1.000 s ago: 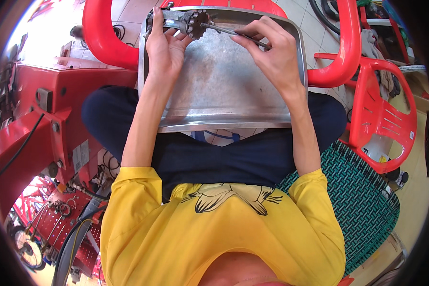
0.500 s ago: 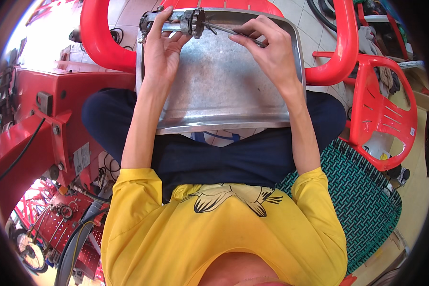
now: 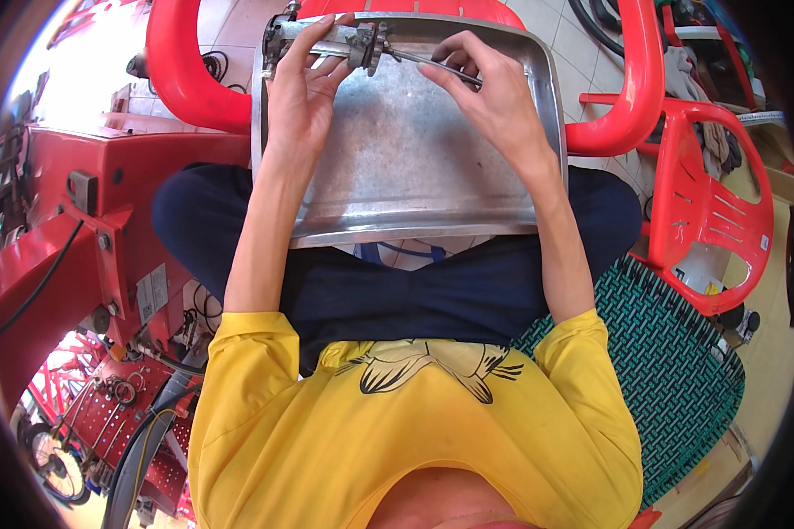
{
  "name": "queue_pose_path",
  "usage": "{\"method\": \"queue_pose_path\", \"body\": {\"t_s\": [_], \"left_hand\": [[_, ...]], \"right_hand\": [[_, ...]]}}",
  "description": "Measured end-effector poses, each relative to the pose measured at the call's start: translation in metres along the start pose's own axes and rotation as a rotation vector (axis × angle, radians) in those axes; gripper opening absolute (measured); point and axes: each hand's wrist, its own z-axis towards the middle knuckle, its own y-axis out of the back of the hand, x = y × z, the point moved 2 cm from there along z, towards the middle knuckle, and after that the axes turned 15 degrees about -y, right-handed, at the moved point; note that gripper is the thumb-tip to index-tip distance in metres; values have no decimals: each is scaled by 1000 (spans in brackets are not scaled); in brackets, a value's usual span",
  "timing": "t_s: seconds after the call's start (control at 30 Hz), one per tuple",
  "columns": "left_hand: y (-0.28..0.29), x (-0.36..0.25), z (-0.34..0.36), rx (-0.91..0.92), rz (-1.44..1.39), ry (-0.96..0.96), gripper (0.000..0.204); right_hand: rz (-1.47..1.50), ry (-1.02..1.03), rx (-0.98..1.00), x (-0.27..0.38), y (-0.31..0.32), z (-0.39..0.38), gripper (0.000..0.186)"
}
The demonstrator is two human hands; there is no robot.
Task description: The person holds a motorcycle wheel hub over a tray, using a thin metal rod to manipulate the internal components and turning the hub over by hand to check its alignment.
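Note:
Over the far left of a metal tray [image 3: 415,167], my left hand [image 3: 304,101] is closed around a grey metal cylinder assembly [image 3: 337,42] with dark, thick end pieces. The assembly lies roughly sideways, and a small fitting sticks up at its left end. My right hand [image 3: 494,93] pinches a thin metal rod [image 3: 419,60] between thumb and fingers. The rod's left tip meets the cylinder's right end; whether it enters a hole or only touches is too small to tell. Part of the cylinder is hidden behind my left fingers.
The tray rests on a red plastic chair [image 3: 622,115] in front of my legs. Red machinery [image 3: 106,203] stands close on my left. To my right are another red chair [image 3: 710,212] and a green woven seat [image 3: 653,370].
The cylinder assembly has been turned in my left hand, so its fitting now points up at the left end. My right hand and the rod have shifted slightly left.

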Motion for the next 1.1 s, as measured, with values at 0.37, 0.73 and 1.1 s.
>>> {"method": "queue_pose_path", "body": {"t_s": [0.37, 0.73, 1.1], "left_hand": [[4, 2, -1, -20, 28, 56, 35], [-3, 1, -8, -49, 17, 88, 40], [-8, 21, -47, -386, -133, 254, 49]], "right_hand": [[-72, -68, 35, -5, -9, -2, 34], [-12, -116, 53, -6, -14, -3, 33], [-157, 0, 61, -12, -10, -4, 32]]}}
